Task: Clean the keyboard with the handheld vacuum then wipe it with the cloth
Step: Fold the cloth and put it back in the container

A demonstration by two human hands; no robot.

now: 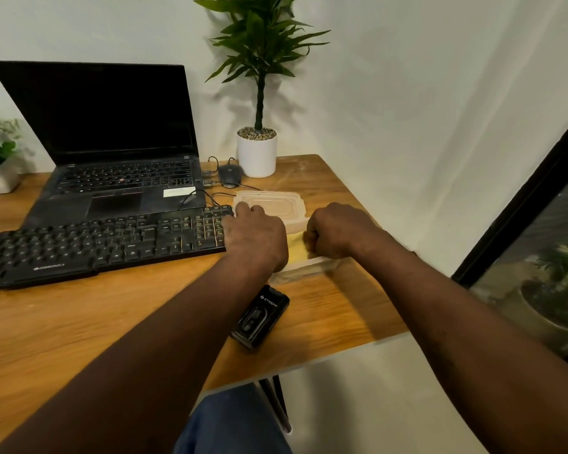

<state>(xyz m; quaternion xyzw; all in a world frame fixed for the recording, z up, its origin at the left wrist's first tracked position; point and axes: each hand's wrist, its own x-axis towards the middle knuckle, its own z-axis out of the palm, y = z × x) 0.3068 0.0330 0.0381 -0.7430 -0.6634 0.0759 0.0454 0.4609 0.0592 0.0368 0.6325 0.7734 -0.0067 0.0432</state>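
The black keyboard lies across the wooden table in front of a laptop. The black handheld vacuum lies on the table near the front edge, under my left forearm, and neither hand touches it. A clear plastic container to the right of the keyboard holds the yellow cloth. My right hand is inside the container, closed into a fist on the cloth. My left hand lies palm down over the container's left side and the keyboard's right end. Its grip is hidden.
The container's clear lid lies just behind it. An open laptop, a black mouse with cables and a white potted plant stand at the back. The table's right edge is close. A dark-framed glass pane stands at the right.
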